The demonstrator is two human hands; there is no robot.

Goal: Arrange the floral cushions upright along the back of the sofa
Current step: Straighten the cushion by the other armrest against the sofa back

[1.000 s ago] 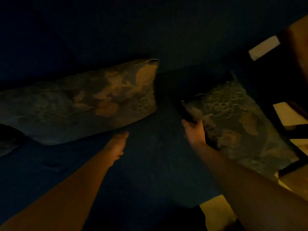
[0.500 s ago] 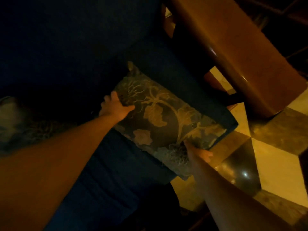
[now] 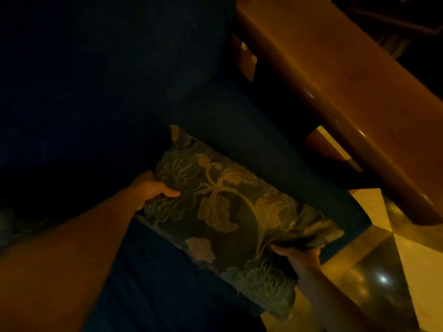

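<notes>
At the sofa's (image 3: 107,92) arm end: one floral cushion (image 3: 223,212), gripped at opposite edges by left hand (image 3: 151,190) and right hand (image 3: 302,259), lying tilted.

No readable text, label, brand, number or sign appears anywhere in this dim view. The floral cushion (image 3: 223,212) carries only a woven pattern of leaves and flowers, no writing, and the dark surfaces around the cushion show no lettering either.
</notes>
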